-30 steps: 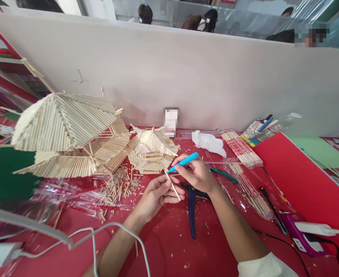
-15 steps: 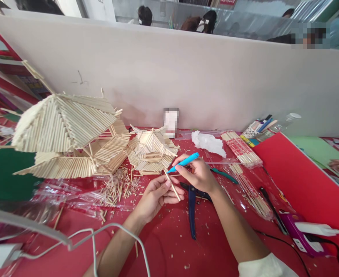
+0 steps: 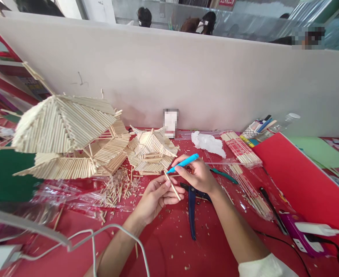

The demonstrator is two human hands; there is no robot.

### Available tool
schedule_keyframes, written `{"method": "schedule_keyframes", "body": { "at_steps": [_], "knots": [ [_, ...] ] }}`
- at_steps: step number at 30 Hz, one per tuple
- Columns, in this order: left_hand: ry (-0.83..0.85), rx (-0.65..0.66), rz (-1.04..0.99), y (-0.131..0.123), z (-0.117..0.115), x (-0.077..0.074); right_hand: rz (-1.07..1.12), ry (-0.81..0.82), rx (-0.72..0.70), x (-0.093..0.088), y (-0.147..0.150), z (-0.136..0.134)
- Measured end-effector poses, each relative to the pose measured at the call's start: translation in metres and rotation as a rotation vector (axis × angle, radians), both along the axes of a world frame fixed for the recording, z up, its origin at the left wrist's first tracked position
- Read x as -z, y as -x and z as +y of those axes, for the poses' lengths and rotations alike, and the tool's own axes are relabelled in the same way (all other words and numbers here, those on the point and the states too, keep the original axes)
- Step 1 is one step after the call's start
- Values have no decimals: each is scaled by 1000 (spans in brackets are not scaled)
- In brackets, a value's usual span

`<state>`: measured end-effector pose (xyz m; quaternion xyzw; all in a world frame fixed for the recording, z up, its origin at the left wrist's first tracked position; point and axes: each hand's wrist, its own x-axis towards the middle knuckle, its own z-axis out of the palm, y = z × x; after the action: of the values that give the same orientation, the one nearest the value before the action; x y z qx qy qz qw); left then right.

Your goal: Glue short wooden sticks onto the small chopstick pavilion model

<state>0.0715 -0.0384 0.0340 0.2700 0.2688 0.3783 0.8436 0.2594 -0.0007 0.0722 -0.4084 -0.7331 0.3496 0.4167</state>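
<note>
A short wooden stick (image 3: 173,187) is pinched between the thumb and fingers of my left hand (image 3: 157,194). My right hand (image 3: 196,174) grips a bright blue pen (image 3: 186,159), its tip at the upper end of the stick. Behind my hands sits a small roofed model made of sticks (image 3: 152,150). To the left stands a larger stick model (image 3: 68,125) with a pitched, layered roof. Dark-handled cutters (image 3: 191,209) lie on the red table (image 3: 163,252), partly under my right hand and forearm.
Stick offcuts (image 3: 111,196) and clear wrappers lie left of my hands. Packs of sticks (image 3: 241,148), a crumpled white tissue (image 3: 208,143), teal-handled pliers (image 3: 224,175), a red board (image 3: 304,184) and a purple power strip (image 3: 303,234) are on the right. A white cable (image 3: 120,227) loops in front.
</note>
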Motion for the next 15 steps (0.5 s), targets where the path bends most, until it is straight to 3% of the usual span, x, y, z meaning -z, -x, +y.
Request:
{"method": "schedule_keyframes", "body": {
  "at_steps": [15],
  "knots": [
    [24,-3,-20,0,0,0,-10,-13,5,0,-1,1]
  ]
}}
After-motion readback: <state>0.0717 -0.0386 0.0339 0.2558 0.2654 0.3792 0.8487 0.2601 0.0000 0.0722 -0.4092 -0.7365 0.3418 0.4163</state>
